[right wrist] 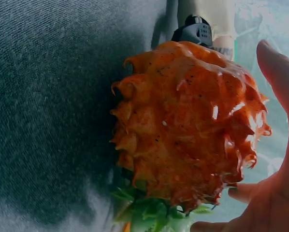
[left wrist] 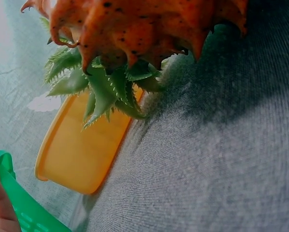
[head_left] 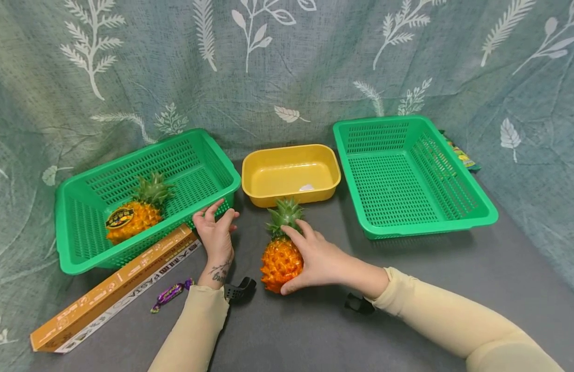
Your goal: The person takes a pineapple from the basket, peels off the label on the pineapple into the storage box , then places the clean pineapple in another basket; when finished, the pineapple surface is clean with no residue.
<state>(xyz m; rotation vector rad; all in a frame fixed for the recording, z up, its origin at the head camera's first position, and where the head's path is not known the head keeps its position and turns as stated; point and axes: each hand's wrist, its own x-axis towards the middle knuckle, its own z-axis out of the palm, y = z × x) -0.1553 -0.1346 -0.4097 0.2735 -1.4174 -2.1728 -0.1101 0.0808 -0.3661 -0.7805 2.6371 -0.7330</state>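
Note:
An orange pineapple (head_left: 281, 263) with a green crown lies on the grey cloth in the head view, crown toward the yellow tub. My right hand (head_left: 321, 257) is spread over its right side, fingers by the crown and thumb by the base. In the right wrist view the thumb (right wrist: 280, 72) stands apart from the fruit; whether the other fingertips touch it I cannot tell. My left hand (head_left: 215, 235) is raised beside the left green basket's near corner, fingers loosely bent and holding nothing. The left wrist view shows the pineapple's spiky underside (left wrist: 139, 36).
A second pineapple (head_left: 138, 219) with a dark label lies in the left green basket (head_left: 63, 227). The yellow tub (head_left: 291, 198) stands between it and the right green basket (head_left: 431, 229). Nearer are a long pasta box (head_left: 114, 287) and a purple-wrapped candy (head_left: 170, 293). A green packet (head_left: 463, 155) shows behind the right basket.

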